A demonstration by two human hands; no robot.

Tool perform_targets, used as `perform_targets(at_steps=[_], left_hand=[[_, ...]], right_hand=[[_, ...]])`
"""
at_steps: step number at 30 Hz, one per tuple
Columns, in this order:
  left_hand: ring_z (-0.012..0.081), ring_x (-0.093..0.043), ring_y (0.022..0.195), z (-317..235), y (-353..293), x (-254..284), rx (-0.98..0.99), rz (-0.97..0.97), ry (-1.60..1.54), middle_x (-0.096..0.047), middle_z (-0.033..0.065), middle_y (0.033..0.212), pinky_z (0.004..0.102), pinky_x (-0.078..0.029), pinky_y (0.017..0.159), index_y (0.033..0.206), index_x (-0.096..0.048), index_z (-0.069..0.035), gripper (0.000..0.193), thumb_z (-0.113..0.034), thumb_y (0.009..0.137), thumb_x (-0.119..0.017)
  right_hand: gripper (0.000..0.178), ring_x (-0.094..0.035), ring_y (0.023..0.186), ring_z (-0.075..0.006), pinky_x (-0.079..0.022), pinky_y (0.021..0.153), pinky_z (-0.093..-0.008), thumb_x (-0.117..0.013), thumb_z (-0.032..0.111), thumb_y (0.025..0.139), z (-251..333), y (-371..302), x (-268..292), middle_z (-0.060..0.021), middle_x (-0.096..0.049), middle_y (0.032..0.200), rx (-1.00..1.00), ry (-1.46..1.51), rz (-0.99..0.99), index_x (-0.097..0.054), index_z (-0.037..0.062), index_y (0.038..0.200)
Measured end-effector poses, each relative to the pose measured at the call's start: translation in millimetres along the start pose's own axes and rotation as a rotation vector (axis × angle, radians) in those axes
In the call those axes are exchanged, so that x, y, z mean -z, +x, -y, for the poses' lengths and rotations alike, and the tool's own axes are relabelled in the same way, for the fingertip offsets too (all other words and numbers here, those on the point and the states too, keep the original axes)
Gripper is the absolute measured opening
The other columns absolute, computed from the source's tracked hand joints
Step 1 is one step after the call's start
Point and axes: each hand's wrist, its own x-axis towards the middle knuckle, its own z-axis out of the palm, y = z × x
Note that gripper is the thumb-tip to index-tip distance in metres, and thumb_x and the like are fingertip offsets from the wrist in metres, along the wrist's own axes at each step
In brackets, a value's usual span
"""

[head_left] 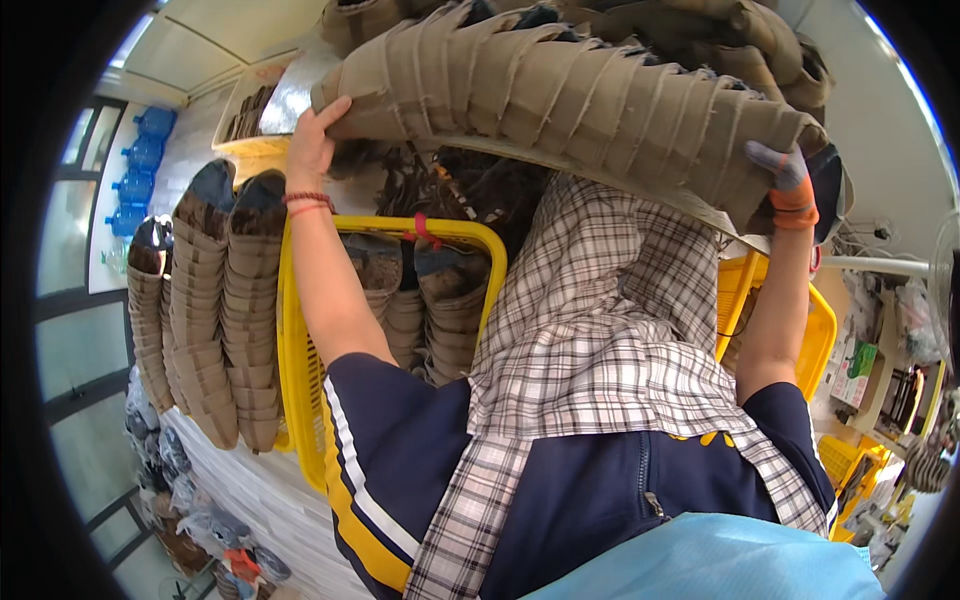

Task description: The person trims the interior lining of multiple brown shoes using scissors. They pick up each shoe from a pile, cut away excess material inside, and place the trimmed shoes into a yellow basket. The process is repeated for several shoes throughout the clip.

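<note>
A long curved stack of nested khaki fabric pieces that look like shoe uppers [560, 105] stretches between my two hands, above a work surface. My bare left hand [312, 150], with red bracelets at the wrist, grips its left end; the thumb lies on the fabric and the other fingers are mostly hidden. At the right end, my right hand [788, 180] wears a grey and orange glove and is closed on the stack. Dark lining shows along the upper edges of the pieces. Beyond the stack lie more khaki bundles [720, 30].
A yellow plastic basket [288, 350] with similar stacks stands to my left, and another yellow basket [822, 325] to my right. Further left are tall stacks of uppers [205, 320] and blue water bottles [135, 185]. Grey plastic bags [215, 520] lie on the floor.
</note>
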Motion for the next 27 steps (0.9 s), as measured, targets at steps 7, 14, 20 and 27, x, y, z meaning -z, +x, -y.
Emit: perform_targets(at_steps=[7, 14, 20, 27], left_hand=[[0.0203, -0.064, 0.096, -7, 18, 35, 0.112, 0.11, -0.248, -0.065, 0.0082, 0.107, 0.0331, -0.051, 0.088, 0.112, -0.061, -0.002, 0.035, -0.016, 0.081, -0.067], [0.0232, -0.068, 0.074, -17, 23, -34, 0.174, 0.309, -0.446, -0.07, 0.0109, 0.084, 0.0359, -0.057, 0.068, 0.092, -0.066, 0.002, 0.022, -0.013, 0.076, -0.068], [0.0282, -0.066, 0.082, -11, -77, -1, 0.023, 0.123, -0.475, -0.069, 0.0133, 0.091, 0.0412, -0.056, 0.076, 0.102, -0.063, 0.004, 0.034, -0.016, 0.075, -0.066], [0.0254, -0.045, 0.122, 4, -331, 14, -0.043, -0.826, -0.158, -0.05, 0.0063, 0.131, 0.0434, -0.036, 0.104, 0.127, -0.051, -0.01, 0.058, -0.035, 0.075, -0.054]], right_hand=[[0.045, -0.056, 0.108, -0.0234, -0.045, 0.096, -0.0383, -0.064, 0.011, 0.083, -49, -12, -12, -0.0092, -0.059, 0.119, -0.214, 0.44, -0.215, -0.052, -0.0012, 0.124], [0.053, -0.052, 0.115, -0.0236, -0.044, 0.097, -0.0363, -0.064, 0.014, 0.084, -55, -9, 43, -0.0092, -0.055, 0.127, 0.013, 0.055, -0.155, -0.044, 0.0003, 0.132], [0.056, -0.052, 0.115, -0.0276, -0.041, 0.1, -0.0398, -0.062, 0.013, 0.082, -28, -19, 57, -0.0112, -0.053, 0.129, -0.135, 0.301, -0.082, -0.043, 0.003, 0.133], [0.055, -0.057, 0.11, -0.0288, -0.045, 0.097, -0.0391, -0.061, 0.005, 0.074, -29, 42, -33, -0.0152, -0.058, 0.12, -0.141, 0.172, 0.447, -0.046, -0.0031, 0.126]])
